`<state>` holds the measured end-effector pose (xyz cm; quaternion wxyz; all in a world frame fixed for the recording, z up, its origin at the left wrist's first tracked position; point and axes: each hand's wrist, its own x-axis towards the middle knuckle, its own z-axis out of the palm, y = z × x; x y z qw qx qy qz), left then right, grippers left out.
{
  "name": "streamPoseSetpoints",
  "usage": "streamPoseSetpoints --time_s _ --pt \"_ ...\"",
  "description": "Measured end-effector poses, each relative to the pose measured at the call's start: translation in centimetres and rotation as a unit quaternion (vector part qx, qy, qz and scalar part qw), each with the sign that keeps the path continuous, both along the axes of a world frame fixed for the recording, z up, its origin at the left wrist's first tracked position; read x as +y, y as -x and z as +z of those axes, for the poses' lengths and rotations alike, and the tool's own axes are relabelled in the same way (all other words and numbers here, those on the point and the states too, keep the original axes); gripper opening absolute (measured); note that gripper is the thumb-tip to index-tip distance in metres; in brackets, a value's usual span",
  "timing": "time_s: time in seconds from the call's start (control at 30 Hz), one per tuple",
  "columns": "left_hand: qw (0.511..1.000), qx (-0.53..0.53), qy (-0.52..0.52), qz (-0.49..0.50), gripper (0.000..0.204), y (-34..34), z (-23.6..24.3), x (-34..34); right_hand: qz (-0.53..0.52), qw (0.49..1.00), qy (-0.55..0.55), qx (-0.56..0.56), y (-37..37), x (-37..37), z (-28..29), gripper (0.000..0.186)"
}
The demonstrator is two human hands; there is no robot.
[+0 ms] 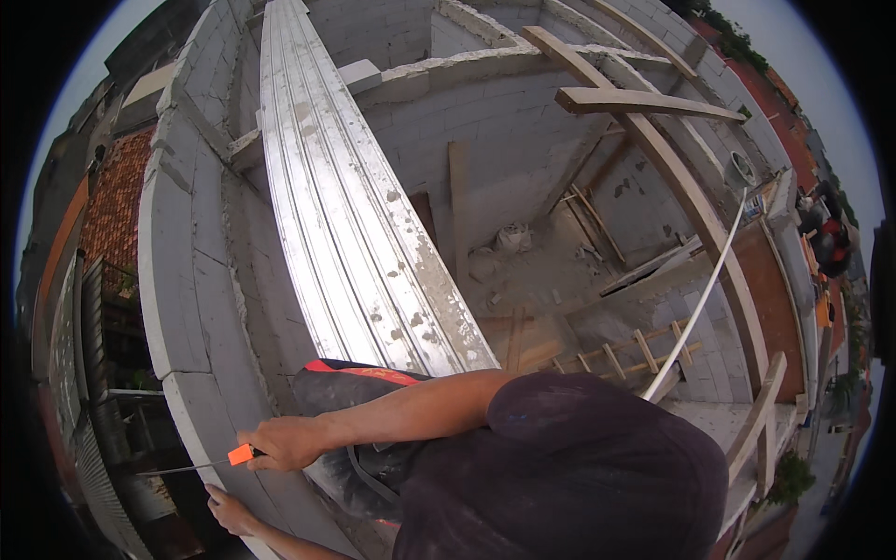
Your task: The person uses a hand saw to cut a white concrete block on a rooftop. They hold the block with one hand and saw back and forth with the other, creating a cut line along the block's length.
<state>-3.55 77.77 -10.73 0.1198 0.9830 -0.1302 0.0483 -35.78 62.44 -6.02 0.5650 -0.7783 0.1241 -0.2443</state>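
Note:
My right hand (280, 444) grips the orange handle (239, 455) of a tool with a long, thin grey blade (187, 469) reaching left across the top of a pale block wall (183, 299). Below it, my left hand (231, 511) holds the outer edge of that wall, fingers curled over it. My bent leg in dark trousers with a red stripe (331, 392) is just right of the right hand, partly behind that forearm. My dark shirt (569, 467) fills the lower middle.
A ribbed metal sheet (345, 215) spans away from me. Right of it is a deep room (532, 280) with rubble and a wooden ladder (616, 359). Timber beams (681, 187) and a white pipe (695, 308) cross at right. Beyond the left wall lie lower tiled roofs (112, 215).

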Motion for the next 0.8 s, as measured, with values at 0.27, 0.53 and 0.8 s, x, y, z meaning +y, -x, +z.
streamPoseSetpoints --time_s 0.27,0.53,0.8 --pt "0.999 -0.029 0.033 -0.001 0.072 1.9 1.7 -1.2 0.001 0.999 -0.028 0.016 -0.7 0.3 0.9 0.038" --pt "1.0 -0.02 0.009 -0.001 0.081 0.6 -0.2 1.0 -0.01 1.0 -0.013 -0.007 0.2 0.3 0.1 0.046" --pt "0.915 -0.345 -0.121 -0.173 0.033 -7.3 -7.0 1.4 -0.018 1.0 -0.009 0.004 1.7 0.1 1.7 0.046"
